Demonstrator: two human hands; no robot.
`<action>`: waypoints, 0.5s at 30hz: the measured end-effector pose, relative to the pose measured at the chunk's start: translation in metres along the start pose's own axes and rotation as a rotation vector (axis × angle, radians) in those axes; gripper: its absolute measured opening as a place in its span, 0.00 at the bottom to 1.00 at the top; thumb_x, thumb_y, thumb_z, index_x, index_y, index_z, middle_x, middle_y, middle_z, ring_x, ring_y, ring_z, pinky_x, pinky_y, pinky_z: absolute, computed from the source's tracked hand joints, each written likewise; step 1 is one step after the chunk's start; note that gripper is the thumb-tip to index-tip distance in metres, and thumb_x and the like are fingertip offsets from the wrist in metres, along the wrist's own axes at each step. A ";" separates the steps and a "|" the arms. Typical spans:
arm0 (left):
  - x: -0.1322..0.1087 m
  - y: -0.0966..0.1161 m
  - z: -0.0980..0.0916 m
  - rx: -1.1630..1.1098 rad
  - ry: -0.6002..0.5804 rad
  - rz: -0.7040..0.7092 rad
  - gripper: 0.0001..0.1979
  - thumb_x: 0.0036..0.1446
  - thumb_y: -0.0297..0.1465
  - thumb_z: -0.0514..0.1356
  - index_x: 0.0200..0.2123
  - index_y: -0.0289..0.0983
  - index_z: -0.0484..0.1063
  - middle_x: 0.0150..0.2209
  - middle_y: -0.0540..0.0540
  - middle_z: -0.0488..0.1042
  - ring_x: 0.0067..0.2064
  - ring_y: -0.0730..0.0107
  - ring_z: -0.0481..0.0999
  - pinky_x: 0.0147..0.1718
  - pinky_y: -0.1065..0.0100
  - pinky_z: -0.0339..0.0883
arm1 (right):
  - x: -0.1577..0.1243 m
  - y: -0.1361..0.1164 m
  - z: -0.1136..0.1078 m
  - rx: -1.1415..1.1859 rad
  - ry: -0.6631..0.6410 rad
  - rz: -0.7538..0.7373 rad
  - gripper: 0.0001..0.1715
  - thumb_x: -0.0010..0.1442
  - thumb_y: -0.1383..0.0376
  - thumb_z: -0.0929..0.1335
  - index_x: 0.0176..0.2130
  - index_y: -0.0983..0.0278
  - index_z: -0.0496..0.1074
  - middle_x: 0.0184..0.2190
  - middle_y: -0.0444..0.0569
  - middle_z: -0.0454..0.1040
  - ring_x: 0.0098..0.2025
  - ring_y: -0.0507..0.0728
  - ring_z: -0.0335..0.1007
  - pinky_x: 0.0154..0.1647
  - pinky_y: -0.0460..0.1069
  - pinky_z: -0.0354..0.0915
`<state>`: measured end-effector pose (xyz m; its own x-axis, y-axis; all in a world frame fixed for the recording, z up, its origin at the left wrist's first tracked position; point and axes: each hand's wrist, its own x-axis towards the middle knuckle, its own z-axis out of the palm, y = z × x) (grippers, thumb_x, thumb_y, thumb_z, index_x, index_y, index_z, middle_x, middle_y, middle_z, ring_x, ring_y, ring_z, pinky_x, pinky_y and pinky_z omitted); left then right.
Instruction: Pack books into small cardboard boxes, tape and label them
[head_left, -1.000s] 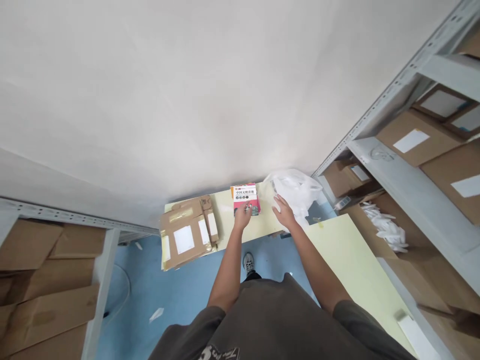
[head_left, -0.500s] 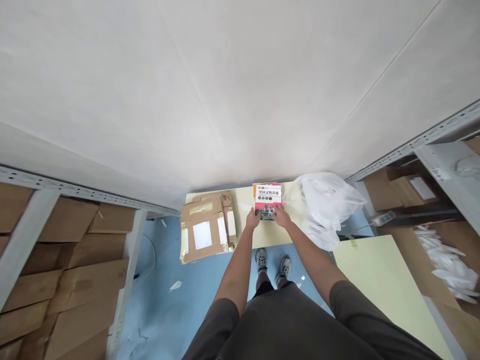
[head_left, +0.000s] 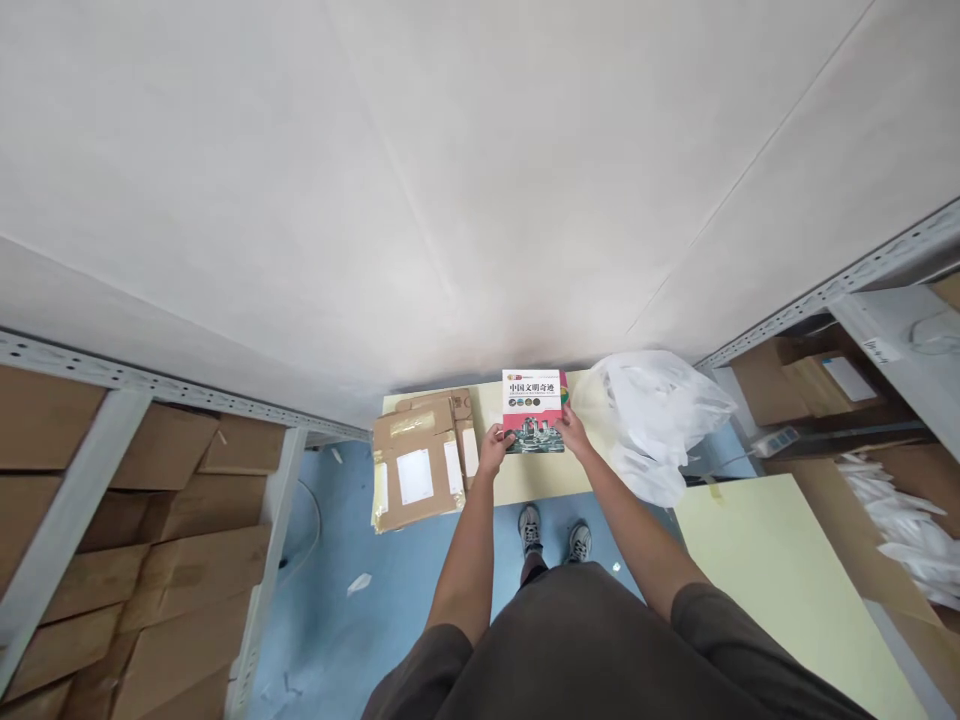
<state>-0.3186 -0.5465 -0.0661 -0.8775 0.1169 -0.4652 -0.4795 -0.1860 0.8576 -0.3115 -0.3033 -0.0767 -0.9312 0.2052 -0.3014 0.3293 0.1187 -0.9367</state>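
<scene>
A book [head_left: 533,402] with a white and pink cover, Chinese lettering and a dark picture along its bottom is between my two hands, above the pale yellow tabletop [head_left: 517,485]. My left hand [head_left: 495,447] grips its lower left edge, thumb on the cover. On the lower right edge, my right hand [head_left: 573,430] is closed in the same way. A strip of another colourful cover shows behind the book's right side; whether it is held too, I cannot make out.
Flattened cardboard boxes [head_left: 415,465] lie left on the table, white plastic bags [head_left: 649,415] on the right. A second pale yellow board [head_left: 772,560] stands at lower right. Racks hold brown cartons [head_left: 187,575] on the left and a box of white packets [head_left: 900,520] on the right.
The book has come up off the table toward me and looks larger. Both hands have closed on its lower edges and moved with it. The view has shifted slightly.
</scene>
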 end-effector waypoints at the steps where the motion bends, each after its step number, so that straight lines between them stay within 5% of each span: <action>1: -0.003 0.008 0.006 -0.025 -0.033 -0.004 0.29 0.36 0.44 0.80 0.36 0.39 0.71 0.34 0.46 0.82 0.35 0.64 0.80 0.39 0.62 0.74 | -0.004 -0.010 -0.008 0.080 0.022 0.014 0.38 0.54 0.54 0.72 0.62 0.59 0.73 0.52 0.54 0.84 0.55 0.66 0.81 0.60 0.63 0.74; 8: -0.017 0.072 0.082 0.071 -0.386 0.036 0.36 0.45 0.44 0.79 0.56 0.37 0.77 0.38 0.45 0.83 0.37 0.63 0.81 0.39 0.63 0.75 | -0.067 -0.082 -0.109 0.359 0.162 -0.013 0.37 0.48 0.52 0.79 0.54 0.57 0.72 0.48 0.53 0.84 0.46 0.65 0.83 0.44 0.57 0.77; 12: -0.029 0.097 0.154 0.271 -0.613 0.023 0.37 0.51 0.39 0.74 0.65 0.40 0.73 0.37 0.48 0.80 0.36 0.66 0.78 0.37 0.66 0.73 | -0.131 -0.102 -0.190 0.399 0.228 -0.048 0.37 0.50 0.51 0.80 0.56 0.55 0.71 0.50 0.51 0.84 0.45 0.63 0.83 0.39 0.53 0.76; 15: -0.051 0.100 0.220 0.346 -0.806 0.053 0.37 0.52 0.37 0.72 0.65 0.42 0.72 0.46 0.45 0.80 0.41 0.65 0.79 0.39 0.66 0.74 | -0.191 -0.103 -0.256 0.440 0.232 -0.073 0.40 0.51 0.53 0.80 0.59 0.54 0.70 0.51 0.50 0.84 0.47 0.63 0.83 0.41 0.54 0.77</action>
<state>-0.3189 -0.3563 0.0919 -0.5588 0.7942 -0.2387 -0.2925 0.0805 0.9529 -0.1274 -0.1060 0.1233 -0.8733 0.4286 -0.2316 0.1210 -0.2697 -0.9553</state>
